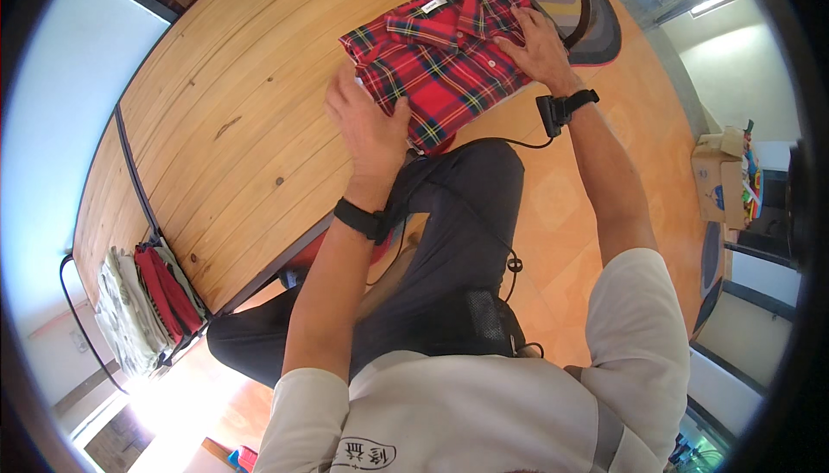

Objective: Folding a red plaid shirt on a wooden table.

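Observation:
A folded red plaid shirt (445,76) lies at the far right end of the wooden table, its collar toward the far side and a white label inside the collar. Along its left edge rests my left hand (367,123), thumb apart from the fingers and touching the cloth near the lower corner. My right hand (537,51) has its fingers spread over the shirt's right side, by the buttons. Something white peeks out at the shirt's left edge, beside my left fingers; I cannot tell what it is. Black straps circle both wrists.
The pale wooden table (233,119) stretches to the left. Folded clothes (142,304) hang by its near left end. A dark curved bar (587,6) and a grey mat (604,37) are beyond the shirt. A cardboard box (718,179) stands far right. Cables cross my lap.

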Available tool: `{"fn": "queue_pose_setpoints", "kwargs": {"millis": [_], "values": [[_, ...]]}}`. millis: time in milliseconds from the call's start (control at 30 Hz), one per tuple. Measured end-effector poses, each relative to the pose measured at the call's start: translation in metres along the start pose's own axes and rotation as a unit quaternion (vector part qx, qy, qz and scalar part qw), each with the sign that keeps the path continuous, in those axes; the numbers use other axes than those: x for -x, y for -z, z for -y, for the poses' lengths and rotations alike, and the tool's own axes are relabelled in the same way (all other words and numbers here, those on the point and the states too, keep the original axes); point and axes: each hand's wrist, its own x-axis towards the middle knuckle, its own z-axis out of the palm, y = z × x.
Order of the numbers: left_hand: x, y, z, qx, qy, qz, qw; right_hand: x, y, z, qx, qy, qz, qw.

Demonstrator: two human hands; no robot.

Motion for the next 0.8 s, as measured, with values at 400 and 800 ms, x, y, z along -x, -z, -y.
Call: {"fn": "queue_pose_setpoints", "kwargs": {"millis": [400, 800], "values": [[-0.018, -0.033, 0.053, -0.092, -0.097, 0.303, 0.944, -0.017, -0.056, -0.035, -0.03, -0.086, 0.118, 0.989], [0.005, 0.095, 0.089, 0.191, 0.033, 0.286, 0.938, 0.004, 0.066, 0.166, -0.018, 0.039, -0.027, 0.999]]}}
